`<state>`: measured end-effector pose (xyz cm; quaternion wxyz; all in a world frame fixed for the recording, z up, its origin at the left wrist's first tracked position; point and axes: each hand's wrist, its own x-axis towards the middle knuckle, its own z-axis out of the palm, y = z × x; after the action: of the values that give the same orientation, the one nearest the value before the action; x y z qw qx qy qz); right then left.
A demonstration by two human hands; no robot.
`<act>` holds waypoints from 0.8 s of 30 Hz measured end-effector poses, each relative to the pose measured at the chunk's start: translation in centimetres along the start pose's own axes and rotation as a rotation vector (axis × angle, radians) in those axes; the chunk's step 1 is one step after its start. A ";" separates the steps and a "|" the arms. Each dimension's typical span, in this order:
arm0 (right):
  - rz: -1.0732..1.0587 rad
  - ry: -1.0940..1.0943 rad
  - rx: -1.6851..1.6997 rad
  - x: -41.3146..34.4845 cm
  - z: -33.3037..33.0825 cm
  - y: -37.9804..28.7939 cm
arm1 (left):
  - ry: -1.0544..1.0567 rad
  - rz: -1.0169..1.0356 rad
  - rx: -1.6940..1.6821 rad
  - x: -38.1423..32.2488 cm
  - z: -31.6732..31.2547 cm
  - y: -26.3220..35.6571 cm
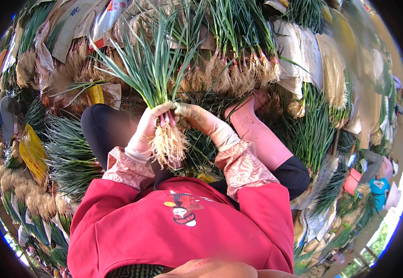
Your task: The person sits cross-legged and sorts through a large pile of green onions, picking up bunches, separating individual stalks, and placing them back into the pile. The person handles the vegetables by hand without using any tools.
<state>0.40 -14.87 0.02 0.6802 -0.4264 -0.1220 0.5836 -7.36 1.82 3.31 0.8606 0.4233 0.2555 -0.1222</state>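
My left hand [149,121], in a pale glove, is closed around a bunch of green-leaved allium plants [158,78] just above the roots. The leaves fan upward and the pale, stringy roots [169,144] hang below, with reddish stem bases between. My right hand [192,116], in a soiled glove, touches the same bunch from the right at the stem bases, its fingers bent and partly hidden. Whether those fingers grip a stem cannot be told. Both hands meet in front of my chest, between my knees.
Rooted bunches [244,67] lie in a row ahead. A large heap of leaves [73,153] is at the left, beside a yellow bag [34,153]. More leafy bunches [310,128] and pale sacks [293,52] are at the right. A person in blue [378,191] is at the far right.
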 end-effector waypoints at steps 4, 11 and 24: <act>-0.209 0.139 0.535 2.9 2.3 2.0 | -0.009 0.014 -0.256 -2.0 0.1 0.4; -0.302 0.370 0.744 1.0 4.4 0.8 | 0.089 0.108 0.092 -3.1 -0.4 1.1; -0.420 0.513 0.179 -3.2 5.3 -3.4 | -0.047 0.116 0.258 -5.8 1.7 3.4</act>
<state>-1.65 -15.26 6.71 0.8288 -0.4635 0.0195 0.3130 -10.18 2.49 9.57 0.8105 0.5414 0.1925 -0.1140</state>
